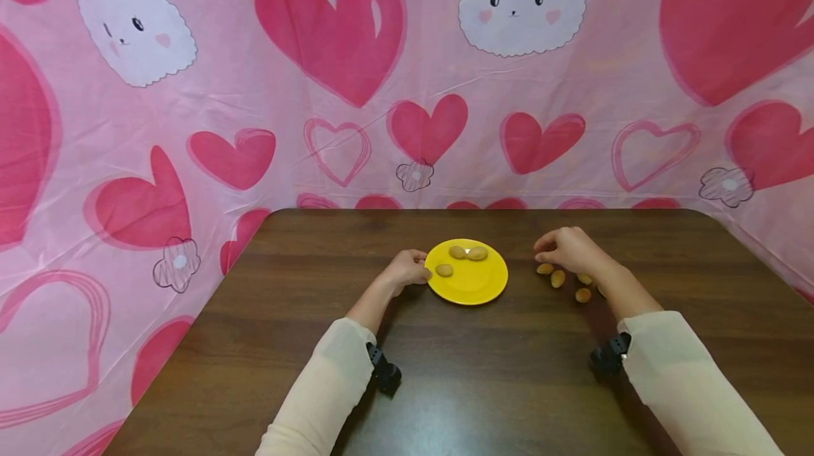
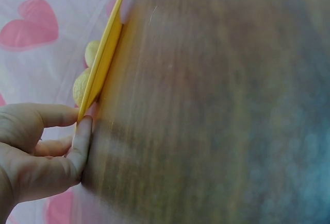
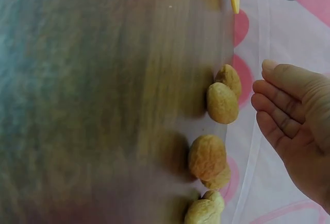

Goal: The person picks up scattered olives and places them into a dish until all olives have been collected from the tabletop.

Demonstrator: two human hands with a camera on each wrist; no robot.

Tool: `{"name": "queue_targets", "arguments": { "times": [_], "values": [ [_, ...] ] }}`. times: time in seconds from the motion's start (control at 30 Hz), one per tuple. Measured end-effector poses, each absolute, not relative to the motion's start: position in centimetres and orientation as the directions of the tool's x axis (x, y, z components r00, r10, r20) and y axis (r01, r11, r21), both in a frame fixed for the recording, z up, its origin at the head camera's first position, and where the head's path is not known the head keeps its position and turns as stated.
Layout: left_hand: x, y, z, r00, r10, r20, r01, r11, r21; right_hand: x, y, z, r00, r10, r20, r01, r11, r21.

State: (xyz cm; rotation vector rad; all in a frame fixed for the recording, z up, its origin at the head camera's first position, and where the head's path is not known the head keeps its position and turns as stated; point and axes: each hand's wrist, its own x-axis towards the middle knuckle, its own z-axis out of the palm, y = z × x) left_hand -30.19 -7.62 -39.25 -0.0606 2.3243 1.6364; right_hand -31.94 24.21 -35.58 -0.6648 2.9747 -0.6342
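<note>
A yellow plate [image 1: 472, 289] lies on the brown table, and my left hand [image 1: 407, 271] pinches its left rim. The left wrist view shows a thumb and finger on either side of the plate's edge [image 2: 105, 51]. Three tan walnuts [image 1: 444, 270] sit on the plate, two at the far side and one at the left. To the right of the plate, my right hand [image 1: 572, 249] hovers over several loose walnuts [image 1: 557, 278]. In the right wrist view its fingers [image 3: 278, 103] are loosely bent with nothing visible between them, beside the wrinkled walnuts [image 3: 207, 157].
The dark wooden table [image 1: 470, 371] extends around the plate toward me. Behind its far edge hangs a pink cloth [image 1: 439, 74] with hearts and rabbits. A small black camera [image 1: 384, 372] is strapped to the left wrist, another [image 1: 609, 355] to the right.
</note>
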Motion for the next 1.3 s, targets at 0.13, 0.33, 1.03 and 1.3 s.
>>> {"name": "queue_targets", "arguments": {
  "times": [0.13, 0.33, 1.03, 1.3],
  "values": [
    [-30.2, -7.6, -39.2, -0.955, 0.133, -0.266, -0.206, 0.352, 0.913, -31.8, 24.5, -35.9, -0.912, -0.410, 0.032, -0.386, 0.826, -0.410],
    [-30.2, -7.6, -39.2, -0.955, 0.131, -0.266, -0.206, 0.353, 0.913, -31.5, 25.0, -36.0, -0.914, -0.406, -0.003, -0.365, 0.825, -0.431],
    [-30.2, -7.8, -39.1, -0.954, 0.148, -0.260, -0.197, 0.343, 0.918, -31.3, 25.3, -36.3, -0.911, -0.411, -0.030, -0.368, 0.843, -0.392],
    [-30.2, -7.8, -39.2, -0.955, 0.152, -0.254, -0.190, 0.344, 0.920, -31.6, 25.2, -36.7, -0.910, -0.414, -0.029, -0.364, 0.831, -0.421]
  ]
}}
